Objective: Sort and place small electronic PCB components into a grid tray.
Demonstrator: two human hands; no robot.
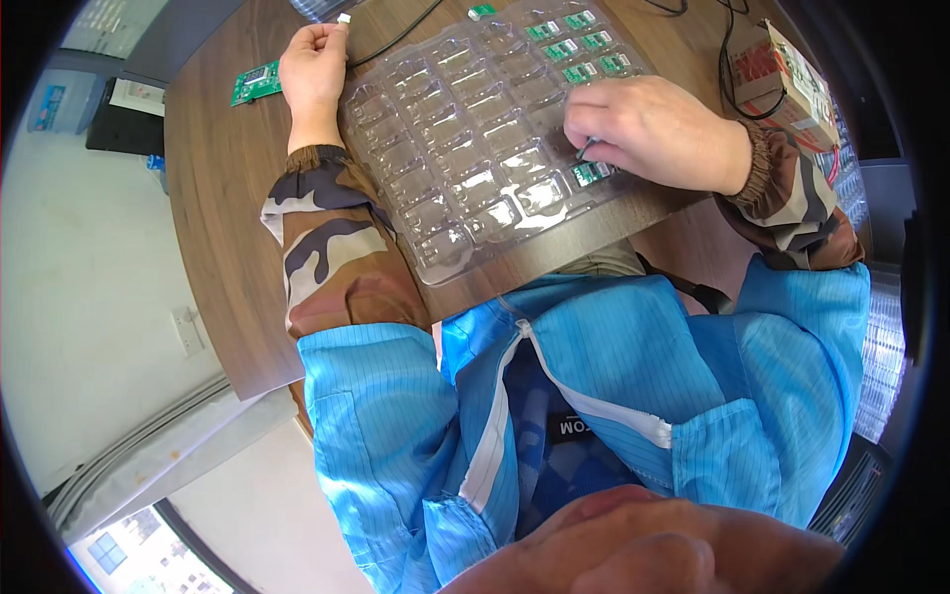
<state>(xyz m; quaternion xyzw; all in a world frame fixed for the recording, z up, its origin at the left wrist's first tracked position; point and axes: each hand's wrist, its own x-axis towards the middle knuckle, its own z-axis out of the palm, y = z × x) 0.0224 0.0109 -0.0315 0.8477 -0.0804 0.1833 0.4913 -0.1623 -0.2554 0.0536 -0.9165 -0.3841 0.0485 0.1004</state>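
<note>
A clear plastic tray (465, 148) with many moulded pockets lies on the brown wooden table (223, 188). Several small green circuit boards (579, 45) fill pockets at its far right. My right hand (648, 129) rests on the tray's right side, fingers pinched on a thin dark tool beside a green board (592, 174) in a near pocket. My left hand (315, 64) is curled at the tray's far left corner, holding a small white part (343, 18) at its fingertips.
A loose green circuit board (255, 83) lies on the table left of my left hand. A cardboard box (782, 74) with black cables stands at the far right. Another small green piece (481, 11) sits beyond the tray. Stacked clear trays (881, 346) stand to the right.
</note>
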